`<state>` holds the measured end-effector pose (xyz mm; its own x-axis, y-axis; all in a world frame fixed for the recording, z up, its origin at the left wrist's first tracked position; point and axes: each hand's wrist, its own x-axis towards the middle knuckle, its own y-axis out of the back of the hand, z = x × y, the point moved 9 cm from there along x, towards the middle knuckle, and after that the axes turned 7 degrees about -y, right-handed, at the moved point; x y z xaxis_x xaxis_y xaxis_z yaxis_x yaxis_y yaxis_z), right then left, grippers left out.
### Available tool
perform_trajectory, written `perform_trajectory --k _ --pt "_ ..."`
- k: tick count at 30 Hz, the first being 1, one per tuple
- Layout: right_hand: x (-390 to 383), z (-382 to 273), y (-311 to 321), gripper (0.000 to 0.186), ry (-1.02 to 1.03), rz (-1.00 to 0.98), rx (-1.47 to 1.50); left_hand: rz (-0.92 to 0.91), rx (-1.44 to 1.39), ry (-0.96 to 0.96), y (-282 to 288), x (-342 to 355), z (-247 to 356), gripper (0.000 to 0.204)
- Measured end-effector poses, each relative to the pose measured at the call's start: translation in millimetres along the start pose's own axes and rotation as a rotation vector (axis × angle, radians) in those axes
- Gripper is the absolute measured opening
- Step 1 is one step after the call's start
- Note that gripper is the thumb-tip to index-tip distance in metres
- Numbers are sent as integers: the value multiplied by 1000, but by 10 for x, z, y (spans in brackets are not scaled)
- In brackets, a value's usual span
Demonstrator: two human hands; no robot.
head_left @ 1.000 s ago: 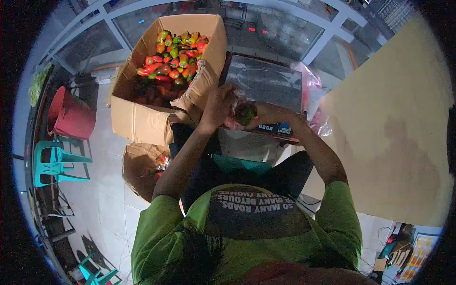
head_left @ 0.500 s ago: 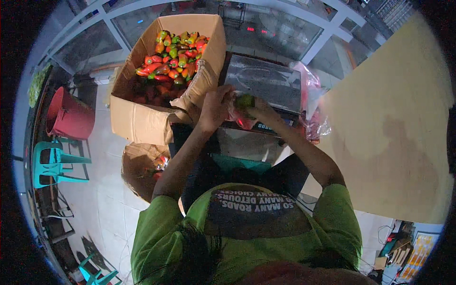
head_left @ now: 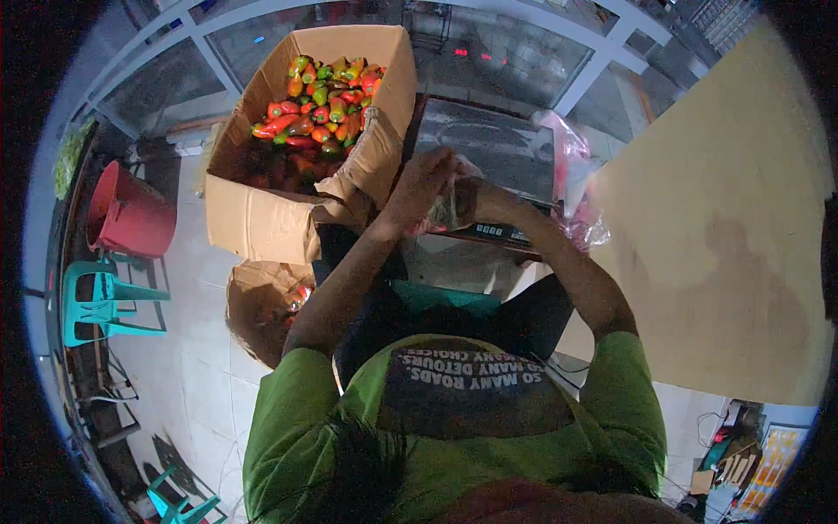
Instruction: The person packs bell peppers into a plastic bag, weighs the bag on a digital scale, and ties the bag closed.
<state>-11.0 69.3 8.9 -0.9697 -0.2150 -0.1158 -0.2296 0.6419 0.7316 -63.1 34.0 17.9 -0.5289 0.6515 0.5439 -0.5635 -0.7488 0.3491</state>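
Note:
My left hand (head_left: 425, 185) is closed on a clear plastic bag (head_left: 443, 212), its fingers bunched at the bag's upper part. Against the bag's right side, my right hand (head_left: 482, 204) is closed too, with its fingertips partly hidden by the plastic. What the bag contains is hard to make out behind the hands. Both hands are over the near edge of a dark flat-topped weighing scale (head_left: 489, 144). Just left of them stands a large open cardboard box (head_left: 262, 218) holding many red, orange and green peppers (head_left: 319, 109).
A smaller cardboard box (head_left: 249, 306) with some peppers and plastic sits below the large one. Pink and clear plastic bags (head_left: 580, 205) hang at the scale's right. A wooden board (head_left: 716, 236) fills the right side. Leftward are a red bucket (head_left: 140, 214) and a green plastic chair (head_left: 96, 301).
The green pepper seen at my right hand is now hidden. My left hand has shifted slightly up and right, and both hands are closer together around the bag.

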Motion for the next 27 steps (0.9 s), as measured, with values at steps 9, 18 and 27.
perform_trajectory --k 9,18,27 --pt "-19 -54 -144 34 -77 -67 138 -53 -619 230 6 -28 288 18" --pt "29 -519 28 38 138 64 -110 47 -593 381 428 -134 206 15" --pt "-132 -382 517 25 163 335 -458 107 -601 375 640 10 -173 17"
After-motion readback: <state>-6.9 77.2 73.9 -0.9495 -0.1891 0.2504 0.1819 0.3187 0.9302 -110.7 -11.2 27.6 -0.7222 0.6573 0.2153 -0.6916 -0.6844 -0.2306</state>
